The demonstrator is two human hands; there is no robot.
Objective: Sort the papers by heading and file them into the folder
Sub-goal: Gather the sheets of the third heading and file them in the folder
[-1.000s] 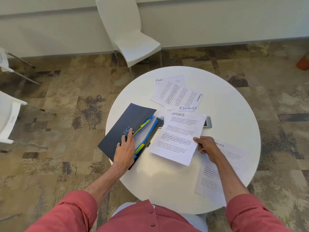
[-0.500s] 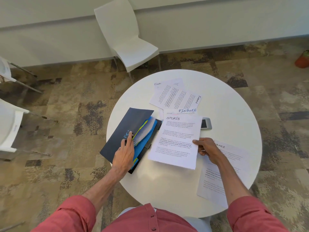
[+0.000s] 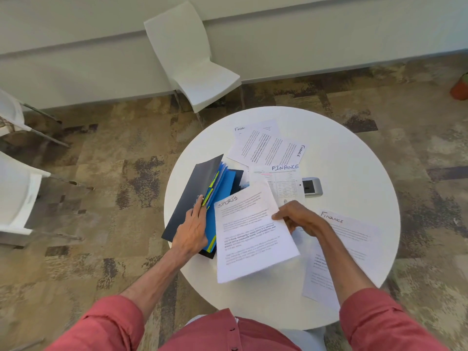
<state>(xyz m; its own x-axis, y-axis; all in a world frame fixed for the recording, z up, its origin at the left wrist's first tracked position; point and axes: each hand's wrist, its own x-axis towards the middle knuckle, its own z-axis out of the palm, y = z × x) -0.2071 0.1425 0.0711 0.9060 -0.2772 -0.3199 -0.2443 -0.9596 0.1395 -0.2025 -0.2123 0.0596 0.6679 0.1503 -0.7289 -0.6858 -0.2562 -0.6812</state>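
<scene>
A dark folder [image 3: 192, 196] with blue dividers and yellow tabs lies at the left of the round white table [image 3: 354, 168]. My left hand [image 3: 192, 229] holds its cover lifted, fingers at the tabs. My right hand [image 3: 298, 219] pinches the right edge of a sheet headed SPORTS [image 3: 250, 236], held tilted beside the folder. Sheets headed FINANCE lie behind: two overlapping ones [image 3: 266, 145], one with a table [image 3: 286, 181], and another [image 3: 347, 239] under my right forearm.
A grey phone-like device [image 3: 312, 186] lies beside the tabled sheet. A white chair [image 3: 192, 62] stands behind the table, more white chairs [image 3: 17, 193] at the left. An orange pot [image 3: 459, 89] sits on the patterned carpet at far right.
My left hand has lifted the folder's cover upward, showing the blue dividers. My right hand has swung the SPORTS sheet left and nearer the folder, uncovering the tabled FINANCE sheet.
</scene>
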